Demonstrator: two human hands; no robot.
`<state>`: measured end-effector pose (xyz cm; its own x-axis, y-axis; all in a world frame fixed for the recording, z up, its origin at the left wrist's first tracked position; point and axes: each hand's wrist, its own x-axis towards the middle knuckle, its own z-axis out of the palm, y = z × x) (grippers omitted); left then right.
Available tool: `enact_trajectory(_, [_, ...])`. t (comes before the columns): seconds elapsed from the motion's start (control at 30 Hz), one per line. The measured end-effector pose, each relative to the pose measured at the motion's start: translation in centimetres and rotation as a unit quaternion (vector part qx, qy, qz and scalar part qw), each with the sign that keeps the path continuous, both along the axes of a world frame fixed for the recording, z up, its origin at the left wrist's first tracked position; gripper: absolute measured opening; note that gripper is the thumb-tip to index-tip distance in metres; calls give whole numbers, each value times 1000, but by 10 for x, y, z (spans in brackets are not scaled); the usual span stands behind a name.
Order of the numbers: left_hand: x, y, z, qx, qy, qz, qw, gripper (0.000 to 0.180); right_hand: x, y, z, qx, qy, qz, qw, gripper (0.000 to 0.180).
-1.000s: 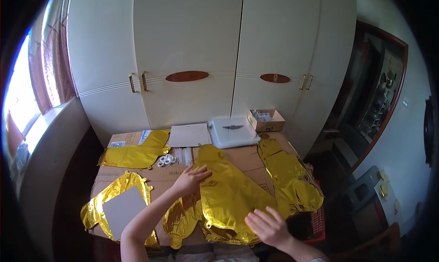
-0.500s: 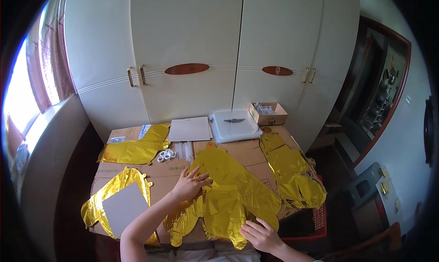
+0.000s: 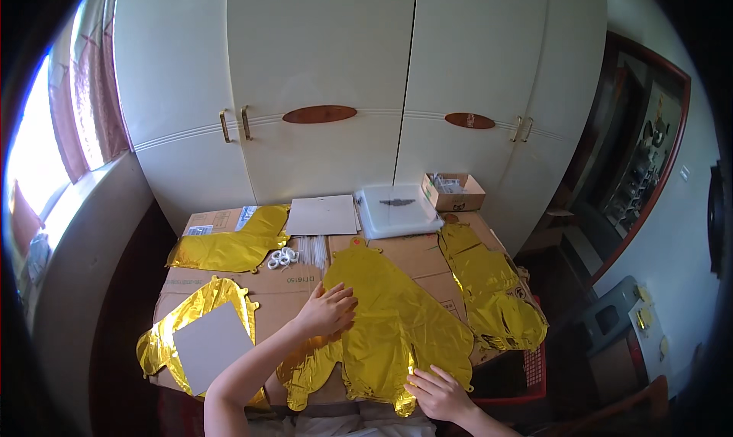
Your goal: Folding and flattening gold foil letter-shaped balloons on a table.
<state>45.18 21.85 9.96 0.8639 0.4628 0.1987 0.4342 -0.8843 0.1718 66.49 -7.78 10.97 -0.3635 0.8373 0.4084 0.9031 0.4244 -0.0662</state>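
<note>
A flat gold foil balloon [image 3: 389,299] lies spread out in the middle of the cardboard-covered table. My left hand [image 3: 327,312] is over its left side, palm down, with the fingers stretched out; whether they touch the foil I cannot tell. My right hand [image 3: 441,395] rests on the balloon's lower right part, fingers extended and slightly apart over the creased foil. Left of my forearm, another gold foil balloon [image 3: 158,338] lies partly under a grey square card [image 3: 214,349].
More flat foil balloons lie at the back left [image 3: 221,246] and right [image 3: 492,292]. Along the back are grey cards [image 3: 322,216], a clear plastic pack [image 3: 398,212] and a small open box [image 3: 454,193]. White ribbon rolls [image 3: 282,258] sit beside thin white sticks [image 3: 311,250]. A red basket [image 3: 540,372] stands lower right.
My left hand's fingers have drawn closer together and turned slightly. My right hand has hardly moved over the foil. The whole view has shifted a little.
</note>
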Motion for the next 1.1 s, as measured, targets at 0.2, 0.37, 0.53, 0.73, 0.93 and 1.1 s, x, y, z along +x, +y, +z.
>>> enact_trajectory(0.2, [15,-15,6,2,-2,-32,999,61,0,-2,-2,9,-8,-3,1000,28])
enact_trajectory(0.37, [30,-30,-4,22,-11,-61,998,63,2,-4,1,9,21,-21,1000,31])
enact_trajectory(0.53, [45,-47,3,14,13,-81,997,65,4,-3,-4,23,68,-48,996,35])
enact_trajectory(0.73, [48,-52,-2,6,26,-68,997,65,4,-3,-6,31,84,-56,994,36])
enact_trajectory(0.93, [46,-54,-1,9,50,-62,997,64,3,-5,-3,21,76,-50,996,34])
enact_trajectory(1.1, [45,-53,-1,12,57,-65,996,65,2,-3,-5,23,60,-33,997,33])
